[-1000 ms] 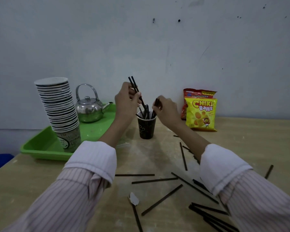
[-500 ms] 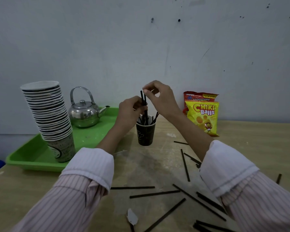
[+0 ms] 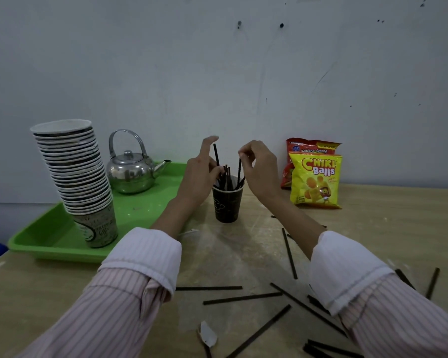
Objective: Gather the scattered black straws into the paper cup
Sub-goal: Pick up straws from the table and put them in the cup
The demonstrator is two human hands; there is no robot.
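A dark paper cup (image 3: 227, 205) stands on the wooden table, with several black straws (image 3: 227, 177) upright in it. My left hand (image 3: 198, 178) is at the cup's left rim, thumb and lower fingers closed on a tall straw (image 3: 216, 154), index finger raised. My right hand (image 3: 259, 171) is over the right rim and pinches the top of another straw (image 3: 239, 168) whose lower end is in the cup. Several more straws lie loose on the table near me, among them one (image 3: 209, 288) in front and a longer one (image 3: 289, 253) to the right.
A green tray (image 3: 49, 245) on the left holds a tall leaning stack of paper cups (image 3: 75, 177) and a steel kettle (image 3: 130, 173). Two snack bags (image 3: 315, 180) lean on the wall at the right. A torn white scrap (image 3: 208, 336) lies near the front edge.
My hands were close together over the cup; they have parted. The right hand has dropped to the right rim with its own straw, and my left index finger has lifted.
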